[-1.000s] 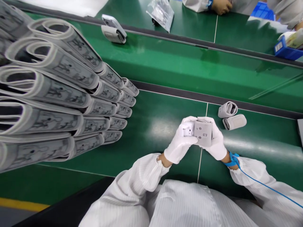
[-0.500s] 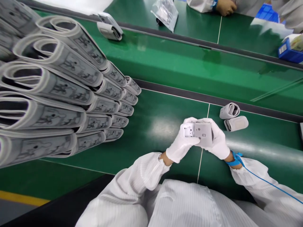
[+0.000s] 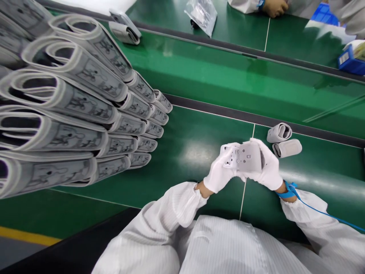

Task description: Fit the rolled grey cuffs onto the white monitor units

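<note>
Over the worktop, left hand grip clamped on a white case, right hand on a grey cuff, the pair edge to edge, faces up, presumably for a clear view; two rolled cuffs near at two o'clock, cuff stack at ten, likely sorted apart.

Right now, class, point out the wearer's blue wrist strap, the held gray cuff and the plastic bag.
Blue wrist strap (image 3: 287, 192), head view: its band.
Gray cuff (image 3: 251, 163), head view: its holed panel.
Plastic bag (image 3: 203, 16), head view: its middle.
</note>
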`<state>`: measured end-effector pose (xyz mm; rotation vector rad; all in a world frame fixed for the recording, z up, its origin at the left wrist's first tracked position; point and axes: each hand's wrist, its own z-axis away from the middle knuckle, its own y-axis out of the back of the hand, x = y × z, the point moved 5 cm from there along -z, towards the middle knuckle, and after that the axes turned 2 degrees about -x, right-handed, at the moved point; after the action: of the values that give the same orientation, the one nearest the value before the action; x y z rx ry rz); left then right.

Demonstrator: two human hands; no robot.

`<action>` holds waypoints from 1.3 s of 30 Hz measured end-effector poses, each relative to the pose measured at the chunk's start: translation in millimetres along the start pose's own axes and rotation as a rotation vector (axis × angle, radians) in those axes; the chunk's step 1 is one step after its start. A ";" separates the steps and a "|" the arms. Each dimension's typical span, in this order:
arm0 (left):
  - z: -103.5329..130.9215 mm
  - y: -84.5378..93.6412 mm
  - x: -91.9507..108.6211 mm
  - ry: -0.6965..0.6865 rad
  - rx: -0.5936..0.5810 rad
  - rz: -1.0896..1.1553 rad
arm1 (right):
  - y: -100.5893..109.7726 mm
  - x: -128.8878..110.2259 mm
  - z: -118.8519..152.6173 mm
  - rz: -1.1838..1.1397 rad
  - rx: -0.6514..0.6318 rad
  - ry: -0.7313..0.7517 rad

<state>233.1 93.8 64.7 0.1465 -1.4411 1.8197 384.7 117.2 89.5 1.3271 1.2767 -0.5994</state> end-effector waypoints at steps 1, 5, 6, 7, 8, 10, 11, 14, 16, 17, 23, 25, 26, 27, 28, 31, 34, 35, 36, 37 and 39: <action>-0.5 -0.1 0.5 -0.024 -0.029 -0.037 | 4.4 0.0 -1.6 0.062 0.013 0.016; -1.5 3.3 2.3 -0.108 -0.065 -0.210 | 11.2 -4.1 -7.7 0.224 -0.012 0.119; -1.4 4.7 3.1 -0.134 -0.049 -0.260 | 10.7 -5.0 -8.4 0.242 -0.020 0.137; -1.2 6.1 3.6 -0.153 -0.029 -0.300 | 9.8 -5.7 -8.8 0.258 -0.027 0.150; -0.9 7.1 3.7 -0.161 -0.010 -0.330 | 8.6 -6.2 -8.8 0.272 -0.032 0.162; -0.4 8.0 2.5 -0.150 0.014 -0.349 | 6.6 -6.5 -8.4 0.294 -0.038 0.182; -0.1 7.9 1.7 -0.135 0.021 -0.347 | 6.0 -6.5 -8.1 0.302 -0.039 0.192; 2.0 6.8 1.8 -0.135 0.050 -0.366 | 4.6 -6.2 -7.2 0.316 -0.041 0.207; 4.5 5.6 3.5 -0.155 0.065 -0.393 | 3.5 -6.4 -6.8 0.312 -0.041 0.204; 6.0 4.9 4.2 -0.159 0.068 -0.403 | 2.8 -6.7 -6.6 0.310 -0.041 0.201; 12.7 3.5 8.1 -0.159 0.096 -0.460 | -1.7 -6.8 -4.0 0.317 -0.048 0.190; 12.9 6.0 8.2 -0.156 0.126 -0.474 | -2.7 -4.8 -2.9 0.322 -0.062 0.174; 12.5 7.6 7.5 -0.149 0.137 -0.481 | -3.3 -4.0 -2.2 0.323 -0.071 0.172; 12.0 9.1 6.6 -0.142 0.142 -0.492 | -4.1 -3.5 -1.6 0.321 -0.083 0.171; 11.5 10.4 5.7 -0.139 0.140 -0.512 | -5.1 -3.4 -0.9 0.317 -0.092 0.173; 10.6 12.8 3.8 -0.136 0.110 -0.586 | -9.2 -5.2 1.1 0.305 -0.110 0.179; 11.7 12.7 5.2 -0.132 0.086 -0.644 | -12.0 -8.2 2.7 0.324 -0.095 0.173; 12.2 11.4 6.8 -0.136 0.073 -0.670 | -12.0 -8.6 3.0 0.335 -0.084 0.166; 12.6 9.4 8.3 -0.137 0.050 -0.698 | -11.5 -8.5 3.3 0.343 -0.070 0.156; 12.9 6.9 9.8 -0.139 0.018 -0.734 | -10.6 -7.9 3.5 0.346 -0.056 0.143; 12.8 2.0 12.9 -0.159 -0.051 -0.817 | -8.5 -4.9 3.6 0.339 -0.040 0.105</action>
<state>218.4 89.2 74.5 0.7500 -1.2624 1.1125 376.8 110.4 90.0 1.5159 1.1067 -0.2688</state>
